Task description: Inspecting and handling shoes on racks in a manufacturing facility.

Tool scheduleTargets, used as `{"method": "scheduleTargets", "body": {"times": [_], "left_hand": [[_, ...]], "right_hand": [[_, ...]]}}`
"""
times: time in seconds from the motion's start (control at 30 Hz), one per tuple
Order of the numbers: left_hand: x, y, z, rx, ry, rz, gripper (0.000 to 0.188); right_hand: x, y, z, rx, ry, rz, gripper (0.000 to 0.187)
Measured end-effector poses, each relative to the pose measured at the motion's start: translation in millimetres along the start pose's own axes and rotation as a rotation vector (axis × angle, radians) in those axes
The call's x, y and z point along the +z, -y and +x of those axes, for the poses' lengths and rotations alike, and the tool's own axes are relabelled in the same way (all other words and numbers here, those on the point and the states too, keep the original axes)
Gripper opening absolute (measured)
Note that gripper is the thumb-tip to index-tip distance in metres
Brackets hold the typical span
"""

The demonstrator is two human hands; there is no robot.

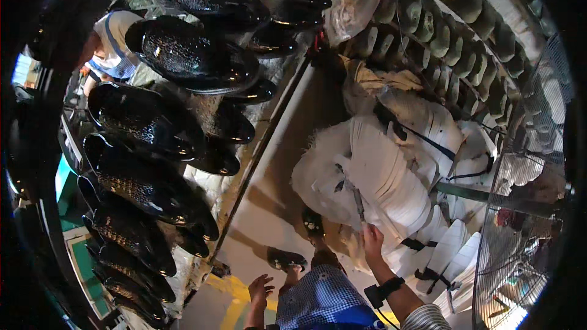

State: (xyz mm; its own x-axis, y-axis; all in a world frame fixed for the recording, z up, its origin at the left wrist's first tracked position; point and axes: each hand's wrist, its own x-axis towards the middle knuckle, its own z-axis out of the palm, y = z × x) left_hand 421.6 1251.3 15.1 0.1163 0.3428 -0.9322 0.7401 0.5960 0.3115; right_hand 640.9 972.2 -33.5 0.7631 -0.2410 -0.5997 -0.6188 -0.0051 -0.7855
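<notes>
My right hand (372, 241) is closed around the lower end of a slim, dark knife-like tool (359, 205). The tool points up against a big white bundle (385, 174) of stacked thin layers with a frayed edge. My left hand (261, 287) hangs low over the floor, fingers loosely apart, with nothing in it. Beyond the first bundle lies another white bundle (422, 113) tied with a black strap (425, 142). Nearer, several white sole-shaped stacks (449, 244) are bound with dark ties.
Glossy black shoes (189, 52) crowd a rack along the left. Grey-green sole-shaped pieces (437, 36) line racks at the far right, beside a wire mesh panel (526, 171). My feet (287, 260) stand on the grey floor (260, 208). Another person (116, 43) is at the far left.
</notes>
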Motion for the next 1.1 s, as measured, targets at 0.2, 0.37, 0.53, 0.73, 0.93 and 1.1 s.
{"method": "scheduleTargets", "body": {"times": [0.2,0.37,0.53,0.73,0.93,1.1], "left_hand": [[19,-7,15,-0.013,0.003,-0.012,0.028],[24,0,18,-0.027,0.003,-0.029,0.028],[18,22,26,-0.014,0.044,-0.088,0.028],[17,41,39,-0.029,0.066,-0.092,0.029],[15,55,57,-0.036,0.109,-0.094,0.029],[-4,86,67,-0.072,0.097,-0.139,0.029]], "right_hand": [[21,6,-16,-0.047,0.101,-0.032,0.017],[29,1,-28,0.050,0.164,-0.129,0.016],[26,-49,-28,-0.134,0.221,-0.279,0.018],[38,-76,-55,0.068,0.248,-0.268,0.021],[43,-107,-86,0.173,0.313,-0.484,0.025],[40,-160,-113,-0.096,0.340,-0.434,0.023]]}}
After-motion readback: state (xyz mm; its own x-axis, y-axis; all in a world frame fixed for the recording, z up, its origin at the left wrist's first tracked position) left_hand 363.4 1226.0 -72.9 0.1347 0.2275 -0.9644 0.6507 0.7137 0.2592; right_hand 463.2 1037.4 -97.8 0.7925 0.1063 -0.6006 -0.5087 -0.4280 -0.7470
